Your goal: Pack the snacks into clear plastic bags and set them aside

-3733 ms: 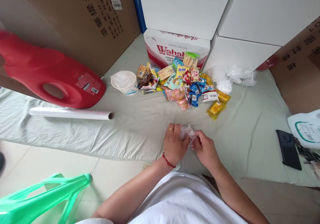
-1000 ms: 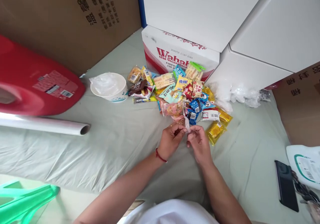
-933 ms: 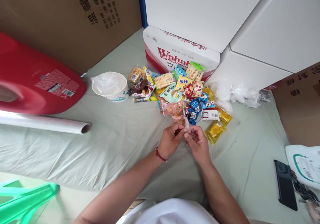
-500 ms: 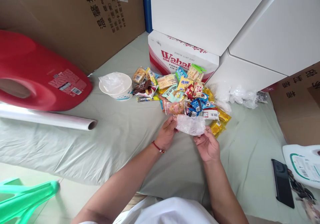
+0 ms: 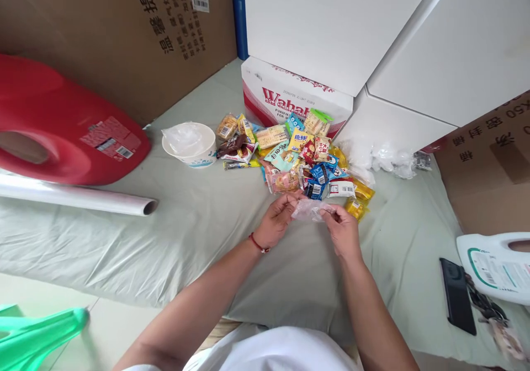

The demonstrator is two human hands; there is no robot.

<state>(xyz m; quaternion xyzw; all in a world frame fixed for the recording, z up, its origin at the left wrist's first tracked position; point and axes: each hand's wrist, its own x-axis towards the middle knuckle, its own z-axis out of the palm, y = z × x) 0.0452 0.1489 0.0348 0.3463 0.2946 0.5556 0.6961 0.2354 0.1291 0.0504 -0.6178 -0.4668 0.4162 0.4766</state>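
Between my hands is a clear plastic bag (image 5: 308, 210), crumpled and held just in front of a pile of wrapped snacks (image 5: 285, 153). My left hand (image 5: 279, 216) pinches its left end, fingers closed. At the right end, my right hand (image 5: 340, 227) grips the plastic between thumb and fingers. The snacks lie heaped on the pale green cloth (image 5: 199, 227), with a pink-wrapped one (image 5: 285, 182) and a dark blue packet (image 5: 314, 190) nearest my fingers. Left of the heap stands a white paper tub (image 5: 202, 147) with clear plastic (image 5: 182, 137) in it.
A Wahaha carton (image 5: 281, 97) stands behind the snacks, beside white cabinets (image 5: 323, 23). More clear bags (image 5: 385, 158) lie right of the heap. A red jug (image 5: 74, 122) and a film roll (image 5: 83, 197) are left. A phone (image 5: 457, 296) and white bottle (image 5: 494, 269) are right.
The bag was stretched flat between my hands and is now bunched narrower. My right hand has come in closer to my left. The whole view has shifted slightly.
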